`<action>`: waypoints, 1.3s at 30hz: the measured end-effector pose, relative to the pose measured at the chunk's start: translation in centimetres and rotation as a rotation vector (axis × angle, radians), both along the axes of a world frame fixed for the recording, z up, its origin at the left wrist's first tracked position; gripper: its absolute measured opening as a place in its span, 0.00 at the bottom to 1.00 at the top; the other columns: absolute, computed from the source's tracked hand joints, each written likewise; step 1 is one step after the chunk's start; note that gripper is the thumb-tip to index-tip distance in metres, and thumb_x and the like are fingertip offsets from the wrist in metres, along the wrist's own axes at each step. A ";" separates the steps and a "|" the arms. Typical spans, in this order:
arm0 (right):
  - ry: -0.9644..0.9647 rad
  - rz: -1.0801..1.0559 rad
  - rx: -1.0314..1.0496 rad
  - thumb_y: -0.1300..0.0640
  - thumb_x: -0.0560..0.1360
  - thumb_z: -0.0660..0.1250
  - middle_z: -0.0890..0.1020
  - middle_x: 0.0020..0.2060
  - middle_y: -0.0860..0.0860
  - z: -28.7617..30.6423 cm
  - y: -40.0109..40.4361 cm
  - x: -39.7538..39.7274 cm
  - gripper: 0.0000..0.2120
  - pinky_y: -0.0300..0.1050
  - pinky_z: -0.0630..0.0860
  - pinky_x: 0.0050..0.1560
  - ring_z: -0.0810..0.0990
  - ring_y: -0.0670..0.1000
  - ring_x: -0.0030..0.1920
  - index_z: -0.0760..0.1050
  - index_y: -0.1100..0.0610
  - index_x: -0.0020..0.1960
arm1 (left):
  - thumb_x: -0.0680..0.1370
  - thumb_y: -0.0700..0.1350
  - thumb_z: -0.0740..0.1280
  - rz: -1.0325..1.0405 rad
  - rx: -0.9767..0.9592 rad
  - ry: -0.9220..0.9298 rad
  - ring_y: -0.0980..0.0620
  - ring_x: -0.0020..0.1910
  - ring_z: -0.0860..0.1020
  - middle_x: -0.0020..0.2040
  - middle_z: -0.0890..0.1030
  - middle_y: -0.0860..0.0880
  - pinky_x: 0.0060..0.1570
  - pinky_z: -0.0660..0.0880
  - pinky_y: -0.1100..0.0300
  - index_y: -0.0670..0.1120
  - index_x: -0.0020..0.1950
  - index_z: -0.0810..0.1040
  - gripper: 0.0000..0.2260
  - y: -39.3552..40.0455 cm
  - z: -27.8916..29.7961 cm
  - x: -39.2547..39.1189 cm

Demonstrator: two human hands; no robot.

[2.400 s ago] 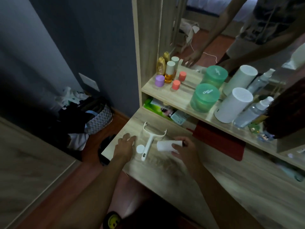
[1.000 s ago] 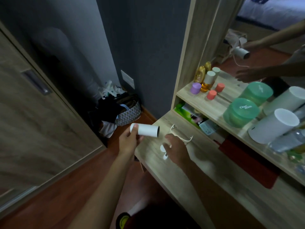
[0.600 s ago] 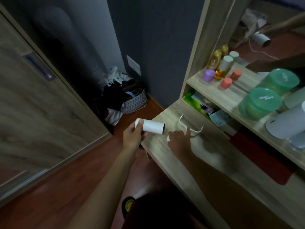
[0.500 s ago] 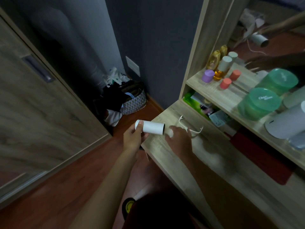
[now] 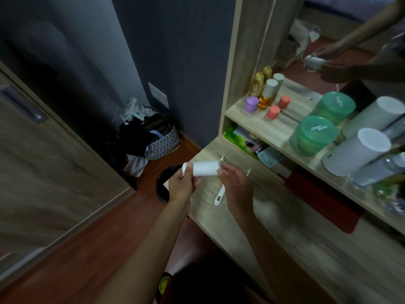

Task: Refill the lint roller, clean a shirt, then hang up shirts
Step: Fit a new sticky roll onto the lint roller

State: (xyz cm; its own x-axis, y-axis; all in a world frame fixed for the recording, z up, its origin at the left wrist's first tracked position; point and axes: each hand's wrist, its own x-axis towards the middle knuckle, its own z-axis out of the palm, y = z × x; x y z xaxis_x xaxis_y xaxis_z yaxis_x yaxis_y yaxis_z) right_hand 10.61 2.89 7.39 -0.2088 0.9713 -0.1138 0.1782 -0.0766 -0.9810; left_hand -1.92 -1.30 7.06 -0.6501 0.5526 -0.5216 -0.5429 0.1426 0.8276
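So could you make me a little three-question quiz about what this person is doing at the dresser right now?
1. True or false: the left hand holds the white roll.
2. What does the right hand hold?
A. a green jar
B. the lint roller frame
C. a purple-capped bottle
3. Fill in: the roll's right end sits against the frame's ____ prong.

Key
1. True. The thumb and fingers wrap the roll's left end.
2. B. The white handle hangs below the palm, and the two prongs stick up past the fingers.
3. Left. The other prong stands free to the right, so the roll is not yet seated between them.
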 end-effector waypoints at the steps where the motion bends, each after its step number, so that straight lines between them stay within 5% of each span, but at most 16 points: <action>1: -0.003 -0.015 0.010 0.52 0.76 0.67 0.84 0.52 0.44 0.0 0.1 0.1 0.10 0.50 0.79 0.56 0.81 0.42 0.53 0.80 0.49 0.56 | 0.79 0.47 0.65 -0.006 0.002 -0.002 0.53 0.43 0.80 0.47 0.80 0.45 0.45 0.80 0.62 0.41 0.58 0.78 0.12 0.3 0.0 0.3; 10: -0.012 0.010 0.068 0.52 0.78 0.65 0.77 0.61 0.42 0.7 1.5 1.1 0.18 0.47 0.79 0.58 0.78 0.42 0.58 0.73 0.48 0.67 | 0.78 0.53 0.65 -0.169 -0.073 0.045 0.50 0.40 0.81 0.42 0.82 0.41 0.49 0.80 0.56 0.40 0.49 0.79 0.16 1.4 0.0 2.9; 14: -0.060 -0.033 0.046 0.55 0.76 0.67 0.80 0.59 0.50 0.8 2.7 1.9 0.18 0.47 0.81 0.52 0.80 0.44 0.53 0.74 0.54 0.65 | 0.78 0.57 0.63 -0.309 -0.140 0.127 0.51 0.33 0.78 0.37 0.81 0.41 0.40 0.78 0.58 0.37 0.52 0.78 0.22 1.6 0.1 3.5; 18: 0.012 -0.030 -0.114 0.56 0.75 0.69 0.79 0.50 0.47 0.7 3.8 2.5 0.15 0.50 0.83 0.45 0.81 0.52 0.52 0.73 0.54 0.61 | 0.77 0.57 0.66 -0.322 -0.177 0.187 0.51 0.32 0.81 0.39 0.82 0.43 0.40 0.79 0.56 0.40 0.55 0.72 0.20 2.0 0.6 3.9; 21: 0.165 0.000 -0.331 0.56 0.71 0.74 0.77 0.54 0.50 0.4 4.0 2.1 0.24 0.55 0.83 0.41 0.82 0.55 0.52 0.67 0.47 0.61 | 0.72 0.64 0.67 -0.417 -0.184 0.290 0.48 0.37 0.83 0.45 0.83 0.42 0.44 0.82 0.50 0.44 0.54 0.73 0.25 2.4 0.7 4.6; 25: 0.218 -0.014 -0.409 0.52 0.69 0.75 0.77 0.59 0.54 -0.1 4.3 1.8 0.28 0.60 0.83 0.42 0.82 0.60 0.53 0.67 0.46 0.64 | 0.74 0.65 0.63 -0.452 -0.179 0.387 0.46 0.38 0.84 0.46 0.83 0.42 0.39 0.82 0.51 0.45 0.52 0.74 0.23 2.8 1.1 5.1; 33: 0.193 -0.027 -0.536 0.52 0.73 0.71 0.77 0.58 0.60 -0.1 5.3 1.4 0.25 0.50 0.83 0.39 0.83 0.59 0.51 0.66 0.55 0.67 | 0.75 0.71 0.44 -0.595 -0.162 0.383 0.48 0.25 0.78 0.34 0.83 0.39 0.23 0.70 0.62 0.49 0.51 0.80 0.34 4.2 2.3 4.2; 36: 0.161 0.030 -0.557 0.49 0.69 0.73 0.76 0.60 0.60 -0.7 5.6 1.0 0.30 0.49 0.84 0.41 0.81 0.60 0.55 0.66 0.54 0.67 | 0.75 0.72 0.48 -0.627 -0.144 0.349 0.47 0.27 0.79 0.37 0.84 0.39 0.24 0.72 0.61 0.50 0.50 0.81 0.32 4.5 2.2 3.2; 39: 0.150 0.091 -0.572 0.52 0.71 0.73 0.76 0.60 0.60 -0.9 5.7 0.9 0.28 0.53 0.83 0.44 0.81 0.60 0.54 0.67 0.53 0.67 | 0.76 0.64 0.61 -0.620 -0.096 0.234 0.48 0.37 0.83 0.47 0.84 0.41 0.35 0.80 0.54 0.49 0.51 0.79 0.19 4.3 1.8 2.4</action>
State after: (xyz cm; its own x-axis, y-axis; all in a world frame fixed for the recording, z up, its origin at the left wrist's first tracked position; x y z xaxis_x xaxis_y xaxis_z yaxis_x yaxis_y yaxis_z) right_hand 11.49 8.57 6.48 -0.3423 0.7420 -0.5764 0.0715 -0.5911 -0.8034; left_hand 0.52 3.04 8.84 -0.3288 0.8187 -0.4707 -0.1445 0.4490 0.8818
